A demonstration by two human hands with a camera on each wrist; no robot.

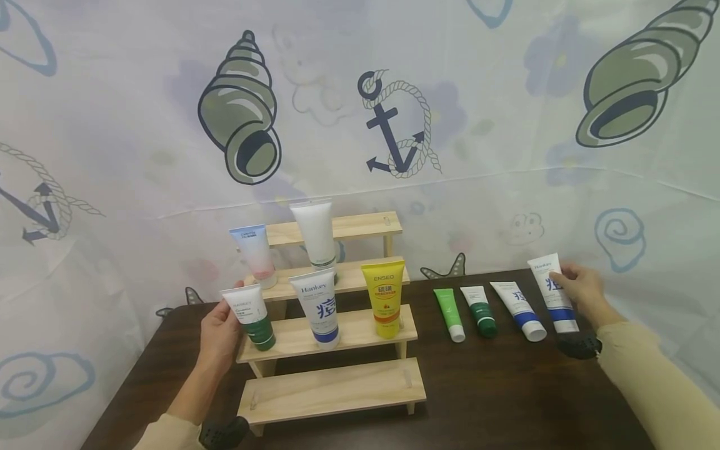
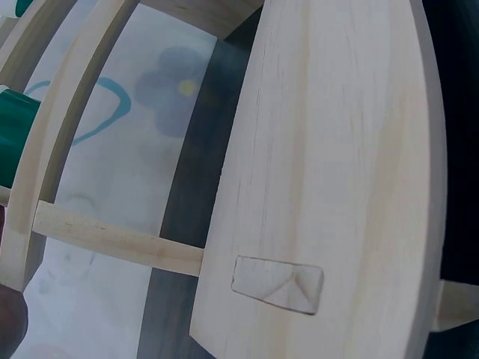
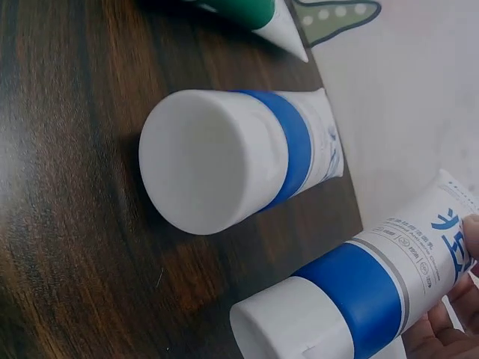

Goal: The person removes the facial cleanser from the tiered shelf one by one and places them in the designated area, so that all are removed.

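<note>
At the left end of a stepped wooden stand (image 1: 332,390), my left hand (image 1: 218,331) holds a white squeeze tube with a green base (image 1: 250,315), its fingers partly hidden behind the tube. The tube stands cap down on the second step from the front. Only its green cap (image 2: 15,138) and a bit of finger appear in the left wrist view. On the right, my right hand (image 1: 582,287) grips a white-and-blue Hankey squeeze tube (image 1: 553,290) by its upper part. In the right wrist view, that held tube (image 3: 359,299) tilts beside another white-and-blue tube (image 3: 224,161).
A Hankey tube (image 1: 317,309) and a yellow tube (image 1: 385,300) share the second step. Higher up stand a pink-and-blue tube (image 1: 255,256) and a large white tube (image 1: 316,237). Green (image 1: 450,312), white-and-green (image 1: 479,309) and white-and-blue (image 1: 519,309) tubes sit on the dark table (image 1: 495,394).
</note>
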